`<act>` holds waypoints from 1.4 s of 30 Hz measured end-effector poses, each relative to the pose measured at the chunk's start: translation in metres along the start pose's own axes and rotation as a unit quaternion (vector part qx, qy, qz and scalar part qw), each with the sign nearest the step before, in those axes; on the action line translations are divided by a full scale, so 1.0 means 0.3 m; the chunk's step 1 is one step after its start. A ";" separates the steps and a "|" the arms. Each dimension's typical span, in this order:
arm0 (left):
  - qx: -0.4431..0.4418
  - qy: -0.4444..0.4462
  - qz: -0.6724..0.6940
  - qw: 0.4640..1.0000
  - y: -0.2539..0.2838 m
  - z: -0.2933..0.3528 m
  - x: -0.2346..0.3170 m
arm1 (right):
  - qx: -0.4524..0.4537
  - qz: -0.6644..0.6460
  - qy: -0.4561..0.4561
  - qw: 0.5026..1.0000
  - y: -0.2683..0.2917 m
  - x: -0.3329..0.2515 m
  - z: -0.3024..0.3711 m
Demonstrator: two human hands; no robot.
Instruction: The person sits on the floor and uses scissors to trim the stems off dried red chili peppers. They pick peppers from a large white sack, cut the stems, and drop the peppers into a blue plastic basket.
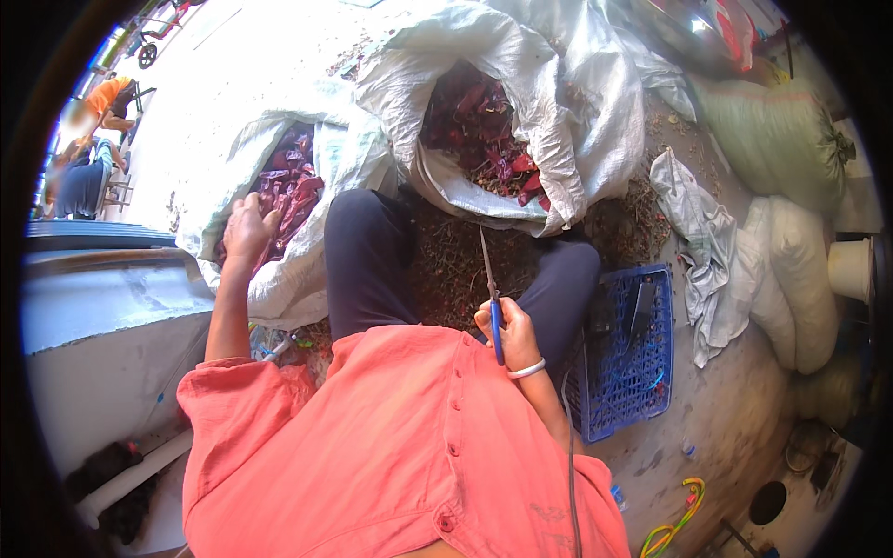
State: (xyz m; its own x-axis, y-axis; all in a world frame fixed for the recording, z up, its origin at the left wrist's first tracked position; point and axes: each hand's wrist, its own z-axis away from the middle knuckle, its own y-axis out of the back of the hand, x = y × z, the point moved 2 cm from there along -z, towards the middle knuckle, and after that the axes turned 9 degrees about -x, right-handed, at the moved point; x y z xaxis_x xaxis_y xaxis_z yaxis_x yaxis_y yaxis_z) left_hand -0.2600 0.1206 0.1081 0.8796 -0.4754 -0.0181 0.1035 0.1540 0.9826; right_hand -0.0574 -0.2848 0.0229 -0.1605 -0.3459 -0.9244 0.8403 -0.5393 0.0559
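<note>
My left hand (246,231) is over the white woven sack (349,153) at the left, at the near edge of its dried red chillies (296,186). Its thumb stands apart from the bent fingers, and I see nothing held between them. In my right hand (513,337) is a pair of scissors (491,265) with blue handles, the blades pointing away from me. Beyond the blades stands a larger white sack (460,39), its top rolled open around darker red dried chillies (470,121). A pale bangle circles my right wrist.
Stem scraps (456,265) cover the ground between my knees. To the right lies a blue plastic crate (628,395) with a dark object inside. Full sacks (777,139) line the right side, near a crumpled white sack (693,219). People (93,139) are at the far left.
</note>
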 end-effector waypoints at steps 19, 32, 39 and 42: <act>-0.071 -0.393 0.119 0.909 -0.569 -0.267 1.237 | 0.056 -0.134 -0.073 0.987 0.060 0.045 -0.031; -0.184 -0.381 0.393 0.817 -0.339 -0.108 0.943 | 0.129 0.183 0.061 0.973 0.141 -0.067 -0.081; -0.180 -0.440 0.384 0.792 -0.190 0.158 0.835 | 0.104 0.312 0.076 0.941 0.109 -0.156 -0.054; -0.187 -0.431 0.374 0.800 -0.158 0.196 0.806 | 0.107 0.358 0.090 0.923 0.087 -0.192 -0.027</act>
State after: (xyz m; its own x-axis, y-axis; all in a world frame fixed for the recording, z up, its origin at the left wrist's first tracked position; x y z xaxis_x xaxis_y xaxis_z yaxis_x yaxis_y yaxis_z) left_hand -0.0795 -0.0525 0.0681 0.1309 -0.5243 0.8414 -0.0282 0.8464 0.5318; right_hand -0.0220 -0.2727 0.0746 0.5013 -0.5499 -0.6680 0.5734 -0.3670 0.7325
